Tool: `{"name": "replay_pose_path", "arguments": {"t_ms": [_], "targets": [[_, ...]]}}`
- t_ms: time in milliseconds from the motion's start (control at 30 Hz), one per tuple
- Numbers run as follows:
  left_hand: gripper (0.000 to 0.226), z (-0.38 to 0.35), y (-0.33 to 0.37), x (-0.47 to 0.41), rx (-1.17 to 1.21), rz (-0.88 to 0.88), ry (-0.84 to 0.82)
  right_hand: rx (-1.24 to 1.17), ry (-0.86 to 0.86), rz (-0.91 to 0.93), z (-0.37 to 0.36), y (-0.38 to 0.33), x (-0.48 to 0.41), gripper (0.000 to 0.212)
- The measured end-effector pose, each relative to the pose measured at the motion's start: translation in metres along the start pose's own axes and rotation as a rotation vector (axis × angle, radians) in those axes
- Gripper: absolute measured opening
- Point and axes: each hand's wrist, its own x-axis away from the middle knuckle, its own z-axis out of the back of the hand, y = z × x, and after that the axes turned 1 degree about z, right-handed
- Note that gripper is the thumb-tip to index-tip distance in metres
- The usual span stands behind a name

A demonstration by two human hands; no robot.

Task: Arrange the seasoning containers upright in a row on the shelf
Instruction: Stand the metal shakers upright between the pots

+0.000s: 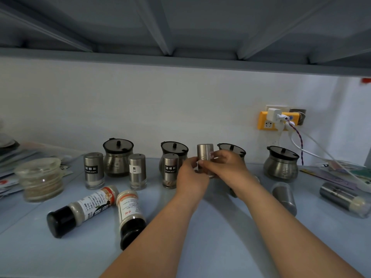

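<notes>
The steel shaker [205, 155] is held upright at the far middle of the shelf [220, 247]; the fingers of the left hand [190, 177] and the right hand [226, 167] curl round it. To its left, three upright shakers [137, 170] already make a row. Two plastic bottles [80, 209] at the near left and two fallen shakers [284, 197] at the right are left lying.

I read the shelf [220, 247] as pale blue-grey. The held shaker [205, 155] is brushed silver. The left pepper shaker [93, 170] and right pepper shaker [170, 170] carry black labels with white lettering; the salt shaker [137, 171] has a white one. The left bottle [86, 209] and right bottle [129, 209] have black caps and white labels with orange-red print. The adapter [263, 121] is yellow.
</notes>
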Motion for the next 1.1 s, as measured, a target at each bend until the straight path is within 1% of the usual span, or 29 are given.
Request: {"name": "replay_pose_path", "arguments": {"t_ms": [133, 200, 333, 467, 533, 700, 800, 900, 1100], "targets": [[0.042, -0.001, 0.002, 0.002, -0.016, -0.021, -0.009, -0.001, 0.061, 0.0, -0.002, 0.0, 0.0, 0.039], [0.045, -0.001, 0.003, 0.003, -0.045, -0.028, 0.008, 0.036, 0.075, 0.013, -0.003, -0.003, 0.002, 0.042], [0.039, 0.001, 0.003, 0.003, -0.06, -0.009, 0.066, 0.04, 0.032, 0.002, -0.002, -0.004, 0.003, 0.036], [0.042, 0.002, 0.005, 0.005, -0.062, 0.018, 0.066, 0.059, -0.01, -0.004, -0.003, -0.001, 0.002, 0.024], [0.04, 0.003, 0.005, 0.005, -0.08, 0.024, 0.059, 0.09, -0.007, 0.006, -0.003, -0.002, 0.003, 0.024], [0.024, 0.005, 0.005, 0.005, -0.149, 0.024, 0.035, 0.128, -0.008, 0.02, -0.002, -0.003, 0.004, 0.024], [0.038, 0.005, 0.003, 0.004, -0.22, -0.016, 0.012, 0.163, -0.01, 0.024, -0.002, 0.0, 0.002, 0.026], [0.034, 0.005, 0.009, 0.01, -0.258, -0.047, -0.012, 0.221, -0.005, 0.028, -0.001, 0.002, 0.0, 0.03], [0.033, 0.005, 0.006, 0.009, -0.286, -0.044, -0.018, 0.319, -0.026, 0.035, -0.001, 0.002, 0.0, 0.027]]}}
